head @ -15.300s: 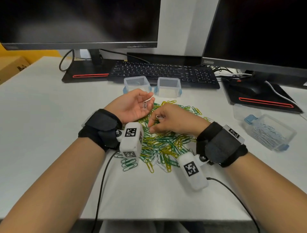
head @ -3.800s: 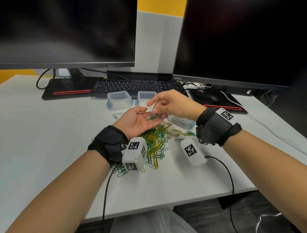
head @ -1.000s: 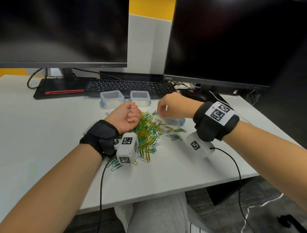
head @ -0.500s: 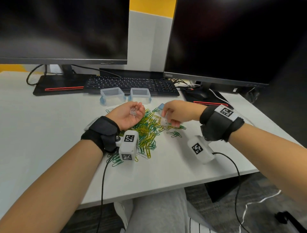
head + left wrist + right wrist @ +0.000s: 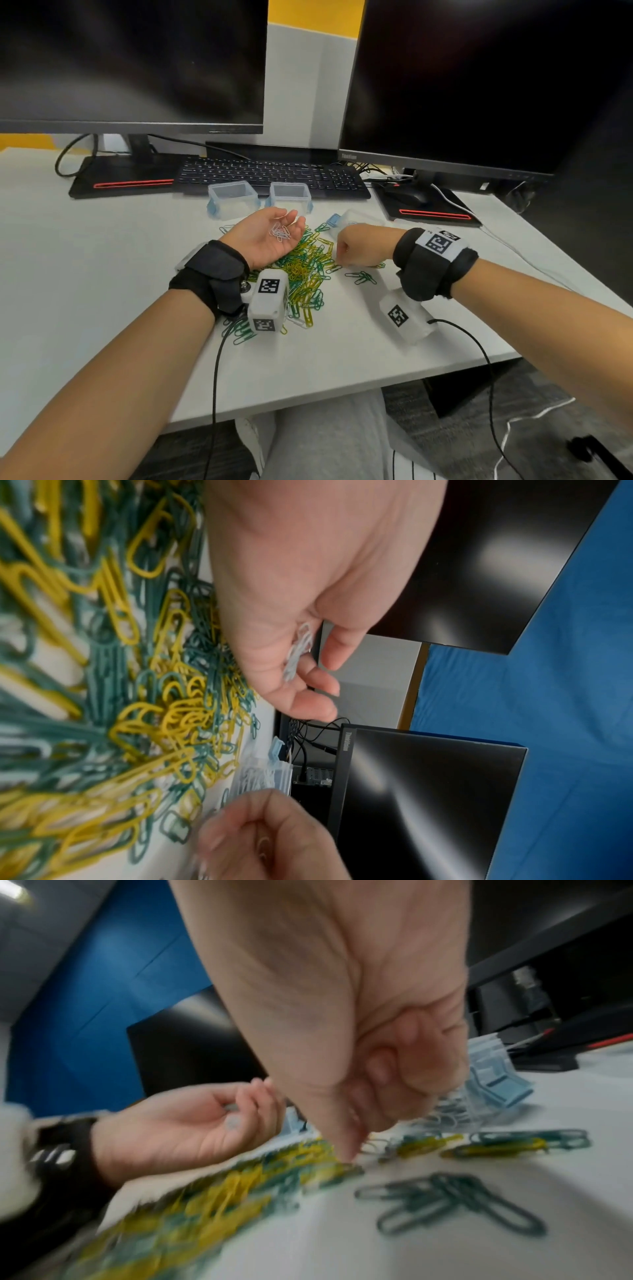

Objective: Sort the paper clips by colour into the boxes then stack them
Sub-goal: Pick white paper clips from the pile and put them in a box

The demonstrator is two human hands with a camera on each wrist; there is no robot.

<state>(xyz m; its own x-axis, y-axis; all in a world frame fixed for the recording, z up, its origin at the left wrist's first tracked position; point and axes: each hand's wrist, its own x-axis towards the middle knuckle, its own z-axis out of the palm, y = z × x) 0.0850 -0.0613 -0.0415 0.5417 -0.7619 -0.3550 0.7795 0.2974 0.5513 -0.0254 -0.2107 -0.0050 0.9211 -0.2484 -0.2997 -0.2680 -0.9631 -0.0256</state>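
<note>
White clips gathering in left palm, right hand back at the pile

Left hand (image 5: 265, 236) now lies uncurled, palm up, cradling white clips (image 5: 281, 232) over the pile (image 5: 305, 270); right hand (image 5: 359, 246) has dropped to the pile's right edge, fingers curled, contents unclear. Box of white clips (image 5: 352, 219) just behind; two empty boxes (image 5: 233, 198) beyond the pile. Sorting continues, stacking far off

A left hand (image 5: 291, 610) lies palm-up over a desk (image 5: 263, 718), white clips (image 5: 298, 650) cupped in its loosely curled fingers (image 5: 315, 683). Beside it spreads a heap (image 5: 120, 696) of yellow and green clips. A clear box (image 5: 263, 777) holding white clips sits at the heap's edge; a blurred right hand (image 5: 267, 840) hovers near it. Dark monitors (image 5: 428, 804) stand behind.
</note>
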